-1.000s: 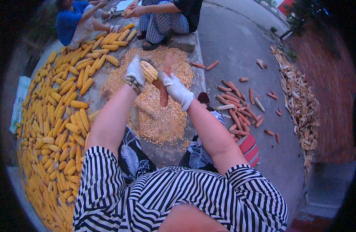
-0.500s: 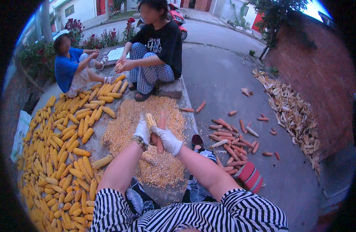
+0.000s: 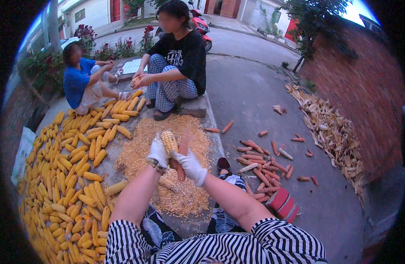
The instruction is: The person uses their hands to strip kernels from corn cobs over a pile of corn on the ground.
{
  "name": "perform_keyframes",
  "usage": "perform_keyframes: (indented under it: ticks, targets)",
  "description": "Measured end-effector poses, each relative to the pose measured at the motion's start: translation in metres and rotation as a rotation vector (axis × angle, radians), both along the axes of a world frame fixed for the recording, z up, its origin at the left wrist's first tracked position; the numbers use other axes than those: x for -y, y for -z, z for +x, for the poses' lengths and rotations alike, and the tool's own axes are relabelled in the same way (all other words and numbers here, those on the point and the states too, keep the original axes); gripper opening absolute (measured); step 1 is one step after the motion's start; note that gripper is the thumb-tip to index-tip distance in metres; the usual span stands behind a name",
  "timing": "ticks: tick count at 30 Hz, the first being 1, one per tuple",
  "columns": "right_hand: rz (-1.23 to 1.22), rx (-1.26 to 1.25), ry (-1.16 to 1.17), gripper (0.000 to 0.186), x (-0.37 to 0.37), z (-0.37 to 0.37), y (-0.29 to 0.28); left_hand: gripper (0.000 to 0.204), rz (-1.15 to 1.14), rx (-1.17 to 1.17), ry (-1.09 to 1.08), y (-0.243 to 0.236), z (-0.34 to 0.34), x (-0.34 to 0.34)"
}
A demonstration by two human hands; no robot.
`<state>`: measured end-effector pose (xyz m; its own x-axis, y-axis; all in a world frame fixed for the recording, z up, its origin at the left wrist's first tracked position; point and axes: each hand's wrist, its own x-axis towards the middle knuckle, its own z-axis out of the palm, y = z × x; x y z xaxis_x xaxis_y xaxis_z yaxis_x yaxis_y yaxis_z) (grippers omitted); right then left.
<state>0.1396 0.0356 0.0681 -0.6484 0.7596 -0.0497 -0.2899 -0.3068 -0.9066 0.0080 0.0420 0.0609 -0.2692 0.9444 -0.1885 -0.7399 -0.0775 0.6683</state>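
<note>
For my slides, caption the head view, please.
Gloved left hand holding a corn ear, gloved right hand holding a reddish cob, above loose kernels.

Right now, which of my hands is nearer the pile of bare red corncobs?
Right. The right hand is left of the corncob pile, not touching; the left hand is farther left.

White gloves (image 3: 194,169) cover the left hand (image 3: 158,152) and right hand (image 3: 188,164), alongside a left-wrist bracelet (image 3: 156,166), a short-sleeved black-and-white striped top (image 3: 237,245) and dark, white-feather-patterned trousers (image 3: 222,220).
</note>
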Motion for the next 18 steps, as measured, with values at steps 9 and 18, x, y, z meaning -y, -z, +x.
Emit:
perform_keyframes:
  ticks: [9, 18]
  targets:
    - [0.123, 0.035, 0.048, 0.052, -0.009, -0.012, 0.023, 0.044, -0.023, -0.177, -0.093, 0.008, -0.003, -0.005]
    - [0.227, -0.121, 0.020, 0.068, -0.021, -0.001, 0.025, 0.044, -0.028, 0.081, -0.095, 0.001, -0.001, -0.005]
